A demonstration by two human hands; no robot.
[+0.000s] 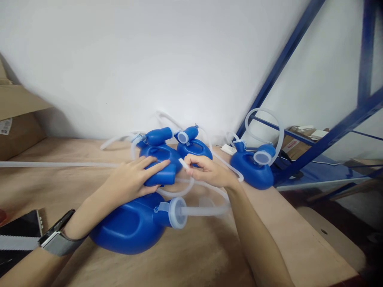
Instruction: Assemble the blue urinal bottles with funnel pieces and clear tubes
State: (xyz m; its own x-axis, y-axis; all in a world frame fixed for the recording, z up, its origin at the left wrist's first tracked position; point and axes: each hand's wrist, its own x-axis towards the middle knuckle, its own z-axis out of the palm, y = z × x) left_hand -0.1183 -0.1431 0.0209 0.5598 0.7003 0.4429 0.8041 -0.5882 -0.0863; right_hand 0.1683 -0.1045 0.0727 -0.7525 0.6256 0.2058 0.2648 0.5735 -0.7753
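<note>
A blue portable urinal bottle lies on the table in front of me, its neck to the right with a translucent cap and a clear hose. My left hand is wrapped over a blue funnel just above that bottle, thumb below and fingers on top. To the right of the funnel, my right hand pinches a small white strip-like piece between thumb and forefinger. Whether this piece joins a hose is unclear. The palm sides of both hands are mostly hidden.
Behind stand more blue bottles with hoses, one at centre and one at right. A white power strip lies near the wall. Cardboard boxes are at left, beside a dark device. A blue metal frame rises at right.
</note>
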